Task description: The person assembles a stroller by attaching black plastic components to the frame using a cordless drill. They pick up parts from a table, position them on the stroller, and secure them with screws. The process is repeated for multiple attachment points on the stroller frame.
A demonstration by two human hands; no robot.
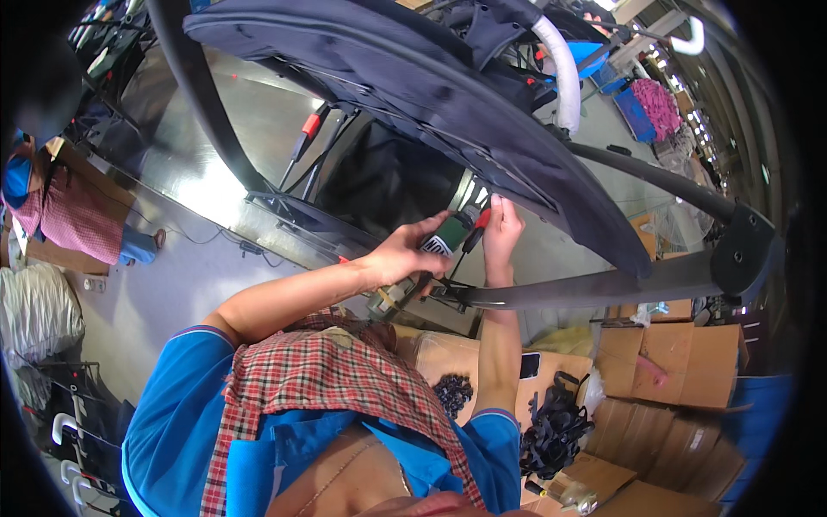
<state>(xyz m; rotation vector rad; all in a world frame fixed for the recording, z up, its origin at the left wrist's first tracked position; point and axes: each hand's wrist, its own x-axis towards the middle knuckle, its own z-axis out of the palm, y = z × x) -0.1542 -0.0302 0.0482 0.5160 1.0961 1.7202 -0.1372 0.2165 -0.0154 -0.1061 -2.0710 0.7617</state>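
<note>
In my left hand (403, 255) is a green and black power screwdriver (446, 236), its fingers wrapped round the body. The tool's front end points up and right toward the underside of a dark fabric panel (413, 82) on a black tubular frame (594, 280), which looks like a stroller. Right beside the tool's tip, my right hand (502, 226) is closed in a pinch at the panel's lower edge; what its fingertips hold is too small to make out. A red clip-like part (481, 221) shows between the tool and my right hand. The tip's exact contact point is hidden.
A shiny metal table (198, 146) lies beneath the frame. Near my right elbow, black straps (556, 426), small black parts (454, 392) and a phone (530, 365) lie on cardboard. Cardboard boxes (680, 362) stand at right. Another person (82, 211) is at far left.
</note>
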